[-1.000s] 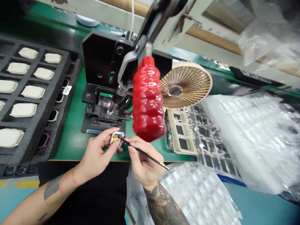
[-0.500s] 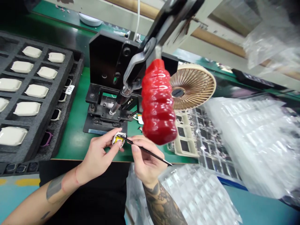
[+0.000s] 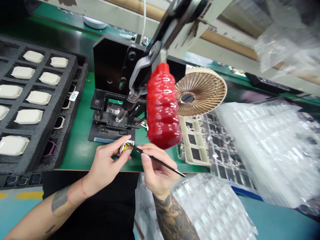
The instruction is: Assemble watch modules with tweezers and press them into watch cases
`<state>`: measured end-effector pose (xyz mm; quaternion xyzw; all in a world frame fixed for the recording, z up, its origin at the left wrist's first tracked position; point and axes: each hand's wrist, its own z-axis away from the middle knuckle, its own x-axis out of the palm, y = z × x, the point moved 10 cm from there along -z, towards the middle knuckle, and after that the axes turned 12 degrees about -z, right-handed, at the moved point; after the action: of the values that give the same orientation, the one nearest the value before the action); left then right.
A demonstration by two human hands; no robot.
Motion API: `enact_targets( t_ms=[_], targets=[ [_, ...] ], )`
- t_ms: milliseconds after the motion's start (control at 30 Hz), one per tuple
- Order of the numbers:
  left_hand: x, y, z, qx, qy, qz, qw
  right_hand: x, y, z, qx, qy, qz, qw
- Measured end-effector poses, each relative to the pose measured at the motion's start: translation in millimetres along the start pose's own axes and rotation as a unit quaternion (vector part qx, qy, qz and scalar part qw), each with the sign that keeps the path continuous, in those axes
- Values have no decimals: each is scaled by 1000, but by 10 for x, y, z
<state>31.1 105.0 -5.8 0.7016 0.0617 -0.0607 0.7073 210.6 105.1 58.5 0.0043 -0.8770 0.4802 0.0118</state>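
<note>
Between the thumb and fingers of my left hand [image 3: 106,165] is a small white watch case [image 3: 126,146], its open side up and something yellow showing inside. My right hand [image 3: 158,168] grips thin black tweezers [image 3: 160,161] like a pen. Their tip reaches into the case; whether it pinches a part there is too small to tell. Both hands are over the front edge of the green bench top [image 3: 75,153]. Just beyond them stands a black hand press [image 3: 115,116], whose red ribbed handle [image 3: 163,110] hangs above my right hand.
At left, a grey foam tray [image 3: 53,110] bears several white watch cases [image 3: 32,116]. A round fan [image 3: 200,93] stands behind the handle. To the right are a cream compartment box [image 3: 197,163], a clear parts tray [image 3: 232,176] and stacked plastic trays [image 3: 270,143].
The view has shifted slightly, so the press handle and fan appear a little farther left. Both hands keep their holds, with the tweezers still at the watch case.
</note>
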Motion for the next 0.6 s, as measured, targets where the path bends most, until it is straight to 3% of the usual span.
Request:
enact_targets(
  t_ms=[100, 233, 300, 367, 467, 600],
  targets=[
    [11, 1, 13, -3, -16, 17, 1000, -38, 192, 16, 68, 20, -55, 996],
    [26, -24, 23, -16, -29, 68, 997, 33, 438, 82, 180, 24, -181, 967],
    [19, -46, 16, -25, -17, 93, 995, 64, 343, 82, 161, -5, -187, 969],
    [17, -74, 6, -38, -2, 120, 992, -10, 168, 70, 99, -8, -147, 984],
    [24, -91, -2, -48, 9, 150, 987, -242, 28, 85, 31, 53, -66, 996],
    [-2, -61, 6, -45, 13, 152, 987, -308, 251, 107, 71, 85, -43, 993]
  ],
)
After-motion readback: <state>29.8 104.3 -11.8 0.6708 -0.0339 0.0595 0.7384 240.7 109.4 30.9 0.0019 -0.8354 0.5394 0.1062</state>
